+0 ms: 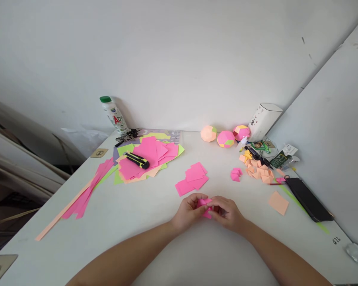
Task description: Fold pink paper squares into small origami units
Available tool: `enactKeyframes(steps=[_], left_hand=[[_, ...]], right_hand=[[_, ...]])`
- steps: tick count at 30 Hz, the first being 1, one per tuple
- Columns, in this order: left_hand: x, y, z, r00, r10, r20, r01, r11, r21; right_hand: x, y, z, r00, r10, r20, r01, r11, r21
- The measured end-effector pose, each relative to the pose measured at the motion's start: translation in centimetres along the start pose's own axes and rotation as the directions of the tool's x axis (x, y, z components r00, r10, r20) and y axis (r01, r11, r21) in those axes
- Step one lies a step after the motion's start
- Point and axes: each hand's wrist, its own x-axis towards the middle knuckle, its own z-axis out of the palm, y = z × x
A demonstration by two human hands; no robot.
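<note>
Between my two hands is a small piece of pink paper (208, 213), partly folded and half covered by fingers. My left hand (189, 212) pinches it from the left, thumb on top. From the right, my right hand (227, 213) grips its edge between thumb and fingertips. Just beyond the hands lies a loose stack of pink paper squares (195, 174). A few folded pink paper pieces (236, 174) sit to the right of that stack, near a heap of folded peach pieces (260, 171).
A utility knife (137, 159) rests on coloured sheets (149, 153) at left, beside long paper strips (91, 190). Against the wall stand a white bottle (115, 115), paper balls (226, 139) and a white container (263, 121). A peach square (278, 203) and black phone-like slab (308, 198) lie right.
</note>
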Motion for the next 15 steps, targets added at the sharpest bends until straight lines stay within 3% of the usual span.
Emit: enactKeyframes(steps=[5,15], left_hand=[[-0.04,0.02,0.12,0.999,-0.018,-0.032,0.018,1.000,0.002],[0.05,-0.27,-0.26,0.999,0.035,-0.007,-0.035,0.998,0.046]], right_hand=[[0.17,-0.07,-0.02,0.999,-0.022,-0.041,0.021,1.000,-0.010],[0.29,-0.79,0.19,0.974,0.213,-0.071,-0.204,0.971,0.122]])
